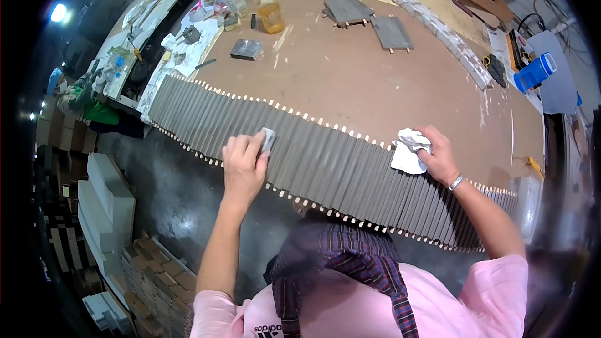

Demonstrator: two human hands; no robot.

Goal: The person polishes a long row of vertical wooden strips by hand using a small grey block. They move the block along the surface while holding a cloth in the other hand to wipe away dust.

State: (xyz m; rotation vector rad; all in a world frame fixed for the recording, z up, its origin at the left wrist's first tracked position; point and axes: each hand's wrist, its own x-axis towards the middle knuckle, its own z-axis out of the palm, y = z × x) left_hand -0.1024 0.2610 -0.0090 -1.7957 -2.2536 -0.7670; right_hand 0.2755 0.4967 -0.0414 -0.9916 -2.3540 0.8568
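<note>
A long row of narrow grey slats (313, 156), with pale pegs sticking out at both ends, lies side by side along the near edge of the brown table. My left hand (245, 164) pinches a small grey-white block (268, 139), perhaps a sanding pad, against the slats left of the middle. Farther right, my right hand (439, 156) grips a crumpled white cloth or paper towel (410, 152). Its lower part rests on the slats near their far ends. The fingertips of the right hand are partly hidden by the folds.
Beyond the slats on the brown table (350, 81) are a dark block (246, 49), a jar of amber liquid (269, 12) and grey pegged boards (392, 32). A long whitish strip (432, 28) and a blue bottle (536, 72) lie right. Flattened cardboard (156, 269) is stacked lower left.
</note>
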